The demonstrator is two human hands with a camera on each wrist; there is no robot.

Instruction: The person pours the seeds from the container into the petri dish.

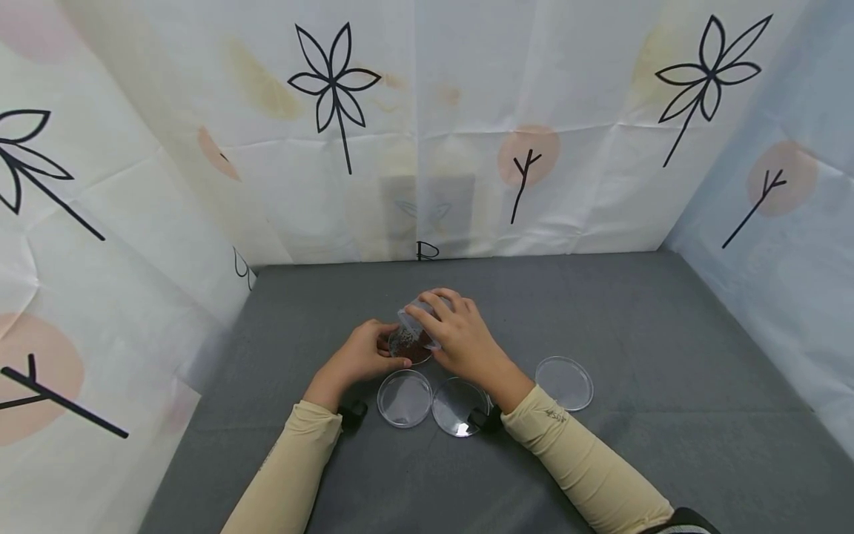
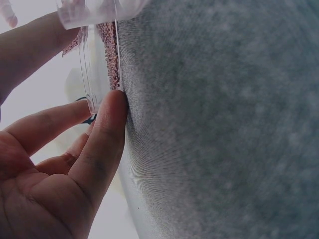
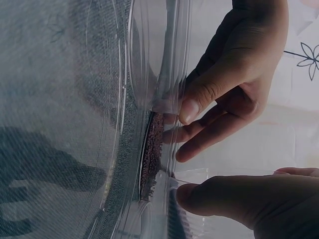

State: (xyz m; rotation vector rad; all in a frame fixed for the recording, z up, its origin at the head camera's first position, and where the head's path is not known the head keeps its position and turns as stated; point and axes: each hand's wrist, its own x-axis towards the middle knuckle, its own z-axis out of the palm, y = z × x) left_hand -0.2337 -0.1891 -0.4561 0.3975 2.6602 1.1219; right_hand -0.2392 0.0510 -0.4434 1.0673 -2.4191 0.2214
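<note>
On the grey table stands a clear round petri dish (image 1: 422, 361) with reddish-brown grains (image 2: 112, 55) in it. My left hand (image 1: 360, 352) holds the dish by its rim from the left, thumb on the near side and fingers beyond. In my right hand (image 1: 460, 334) is a clear plastic container (image 1: 407, 317), gripped from above and tilted over the dish. Grains (image 3: 152, 154) lie close beneath the container's edge in the right wrist view. The right fingers hide much of the container.
Two clear round dishes or lids, one on the left (image 1: 404, 399) and one on the right (image 1: 454, 408), lie nearer me, side by side. Another clear dish or lid (image 1: 564, 382) lies right of my right forearm. Patterned cloth walls (image 1: 574, 185) border the table's back and sides.
</note>
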